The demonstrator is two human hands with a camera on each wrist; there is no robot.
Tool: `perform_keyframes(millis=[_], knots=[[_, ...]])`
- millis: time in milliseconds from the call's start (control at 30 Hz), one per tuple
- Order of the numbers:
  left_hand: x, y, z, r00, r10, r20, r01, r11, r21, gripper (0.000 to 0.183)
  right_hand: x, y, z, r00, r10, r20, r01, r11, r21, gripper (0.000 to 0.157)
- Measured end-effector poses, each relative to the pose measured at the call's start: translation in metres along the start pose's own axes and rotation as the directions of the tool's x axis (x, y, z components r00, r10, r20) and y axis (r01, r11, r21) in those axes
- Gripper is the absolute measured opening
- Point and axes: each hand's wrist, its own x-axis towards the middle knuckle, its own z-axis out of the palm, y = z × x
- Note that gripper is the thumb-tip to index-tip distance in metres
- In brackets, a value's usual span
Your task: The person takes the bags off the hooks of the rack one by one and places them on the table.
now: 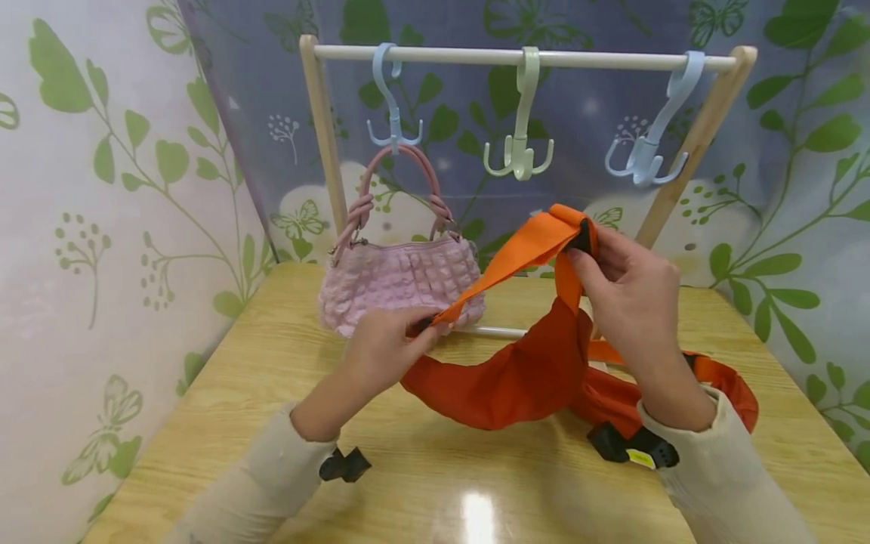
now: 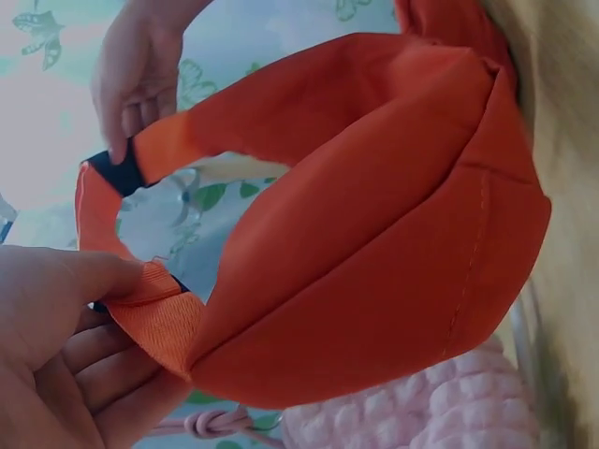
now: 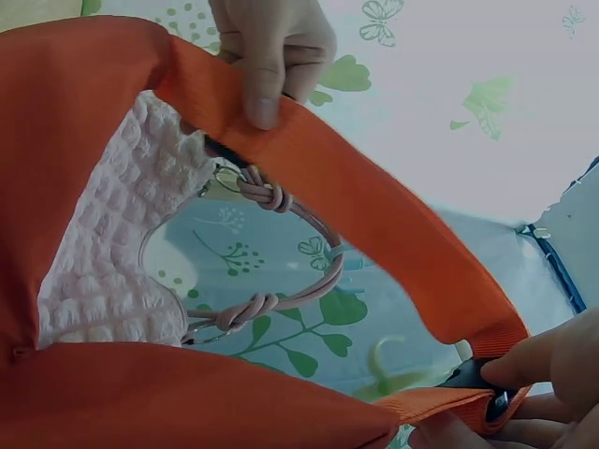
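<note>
Both hands hold an orange waist bag (image 1: 503,381) up off the table by its strap (image 1: 526,245). My left hand (image 1: 384,347) pinches the strap close to the bag's left end, by a small black fitting. At the strap's black buckle (image 1: 580,238), my right hand (image 1: 628,291) grips with thumb and fingers. The right wrist view shows that buckle (image 3: 477,376) between thumb and fingers, and the strap stretched across to the left hand (image 3: 281,51). In the left wrist view the bag (image 2: 374,253) hangs rounded from the strap.
A pink quilted handbag (image 1: 408,279) hangs by its handle from a blue hook (image 1: 394,106) on a white rail (image 1: 462,54). A green hook (image 1: 522,121) and another blue hook (image 1: 655,128) hang rightward. A second orange bag (image 1: 730,385) lies on the wooden table (image 1: 272,363).
</note>
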Motion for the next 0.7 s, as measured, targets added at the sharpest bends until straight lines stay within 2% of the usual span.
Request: perform_keyframes(millis=[333, 700], knots=[[0.005, -0.003, -0.015, 0.997, 0.021, -0.076, -0.023, 0.999, -0.022, 0.008, -0.009, 0.014, -0.004, 0.996, 0.001, 0.089, 0.007, 0.996, -0.089, 0.036], [0.005, -0.003, -0.027, 0.994, 0.030, -0.104, -0.031, 1.000, -0.002, 0.011, -0.026, 0.027, -0.011, 0.982, -0.073, 0.176, 0.108, 0.974, -0.200, 0.035]])
